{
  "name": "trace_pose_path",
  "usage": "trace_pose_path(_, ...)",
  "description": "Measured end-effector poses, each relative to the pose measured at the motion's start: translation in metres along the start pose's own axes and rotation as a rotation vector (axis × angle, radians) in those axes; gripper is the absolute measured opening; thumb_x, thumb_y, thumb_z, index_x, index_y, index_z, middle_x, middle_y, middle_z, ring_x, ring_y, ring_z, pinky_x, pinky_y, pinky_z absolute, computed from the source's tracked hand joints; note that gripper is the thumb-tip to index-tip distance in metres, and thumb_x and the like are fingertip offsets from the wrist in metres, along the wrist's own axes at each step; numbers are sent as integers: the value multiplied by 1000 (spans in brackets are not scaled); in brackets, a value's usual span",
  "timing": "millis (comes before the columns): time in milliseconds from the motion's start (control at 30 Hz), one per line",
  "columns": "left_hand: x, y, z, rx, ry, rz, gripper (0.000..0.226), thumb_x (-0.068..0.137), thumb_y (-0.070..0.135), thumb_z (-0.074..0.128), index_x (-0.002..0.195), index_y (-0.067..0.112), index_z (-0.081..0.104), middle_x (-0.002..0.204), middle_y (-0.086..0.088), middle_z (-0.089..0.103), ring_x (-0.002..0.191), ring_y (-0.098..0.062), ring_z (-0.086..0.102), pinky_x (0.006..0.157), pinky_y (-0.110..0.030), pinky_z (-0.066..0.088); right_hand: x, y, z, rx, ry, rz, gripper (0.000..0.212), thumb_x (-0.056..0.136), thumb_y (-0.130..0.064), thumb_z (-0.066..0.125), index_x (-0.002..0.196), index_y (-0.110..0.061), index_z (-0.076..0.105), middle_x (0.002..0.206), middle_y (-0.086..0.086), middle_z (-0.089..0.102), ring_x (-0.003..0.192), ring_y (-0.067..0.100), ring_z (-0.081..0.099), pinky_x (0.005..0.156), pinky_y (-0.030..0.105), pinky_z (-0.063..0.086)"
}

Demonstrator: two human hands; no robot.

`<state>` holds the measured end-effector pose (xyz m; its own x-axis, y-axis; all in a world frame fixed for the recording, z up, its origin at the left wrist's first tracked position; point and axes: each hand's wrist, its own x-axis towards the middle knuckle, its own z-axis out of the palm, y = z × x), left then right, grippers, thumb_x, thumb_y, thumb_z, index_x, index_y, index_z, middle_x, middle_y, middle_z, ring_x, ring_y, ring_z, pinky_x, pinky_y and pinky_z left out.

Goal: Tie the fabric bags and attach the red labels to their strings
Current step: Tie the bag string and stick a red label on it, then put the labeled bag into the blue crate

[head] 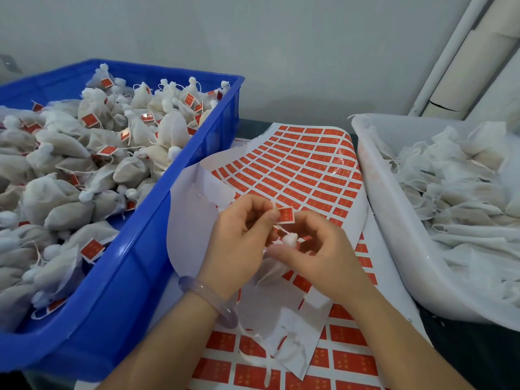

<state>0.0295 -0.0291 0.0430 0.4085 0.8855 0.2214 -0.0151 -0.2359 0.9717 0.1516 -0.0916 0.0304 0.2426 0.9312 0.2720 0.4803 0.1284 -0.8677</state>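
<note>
Head cam: blue bin [174, 209] full of done bags, white bin [394, 220] waiting; left hand [239, 237] and right hand [318, 251] pinch label [286, 215] onto a string.

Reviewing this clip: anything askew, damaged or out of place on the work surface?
Mostly tidy. The label sheet curls up at its far end and its peeled white backing flops toward the blue crate. Torn backing scraps lie loose on the lower sheets. Both hands hold one red label by a bag's string.
</note>
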Motion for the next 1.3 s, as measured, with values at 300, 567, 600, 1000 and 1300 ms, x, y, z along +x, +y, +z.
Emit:
trace_pose_path(300,-1,5,2,-143,56,-25,10,94,30,45,93,27,55,76,14,68,77,-7,68,62,-16,53,0,1,1,-83,70,-76,21,69,-52,59,83,-37,64,71,-20,64,62,1,59,54,5,43)
trace_pose_path(567,-2,-1,-5,92,148,4,38,78,62,33,108,46,47,98,33,60,88,9,63,67,-14,55,61,-71,2,70,377,-236,9,82,-40,63,84,-41,54,80,-30,63,79,-7,63,54,3,45)
trace_pose_path(600,-4,-3,-4,130,103,-12,41,74,65,33,108,46,47,98,30,62,87,7,64,69,-16,56,76,-82,7,92,367,-274,13,86,-33,64,84,-40,53,79,-28,63,79,-5,63,56,4,46)
trace_pose_path(1000,-1,-3,6,452,109,164,15,95,27,49,101,40,46,99,19,59,78,-3,56,76,-3,43,185,-66,66,-486,-190,-151,33,97,-34,45,126,-21,55,124,4,57,117,24,49,100,47,42)
trace_pose_path(1300,1,-4,-3,586,-118,268,32,86,-7,46,104,9,67,105,-3,65,101,-17,56,87,-21,41,140,-67,-7,-417,-43,-56,30,97,-29,49,124,-20,55,126,-2,59,101,4,52,74,13,40)
